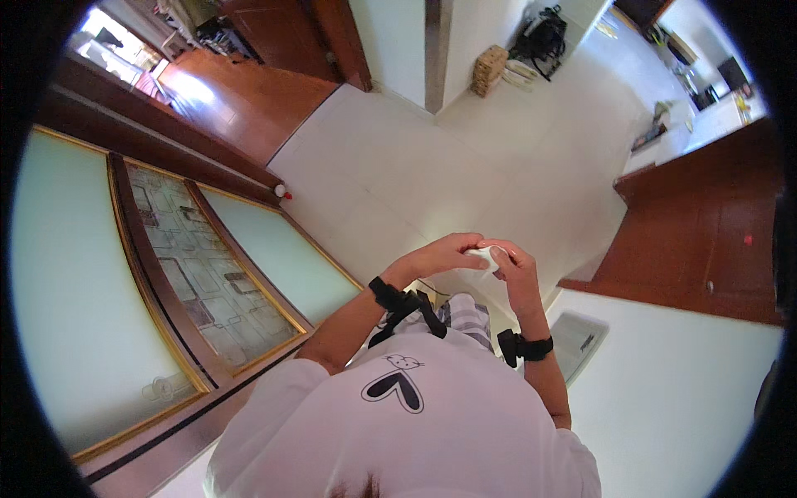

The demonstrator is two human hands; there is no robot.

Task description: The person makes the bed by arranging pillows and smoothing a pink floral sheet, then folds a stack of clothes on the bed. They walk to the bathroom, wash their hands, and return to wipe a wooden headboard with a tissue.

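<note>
Both of my hands meet in front of my body, above the pale tiled floor. A small white object is held between them; it is too covered by fingers to tell what it is. My left hand grips it from the left, with the thumb along its lower side. From the right, my right hand closes round it, thumb on top and fingers curled behind. Black straps with small devices are on both wrists.
A sliding door with frosted panels stands at my left. At the right are a dark red wooden door and a grey plastic tray or bin. A woven box and a black backpack rest by the far wall.
</note>
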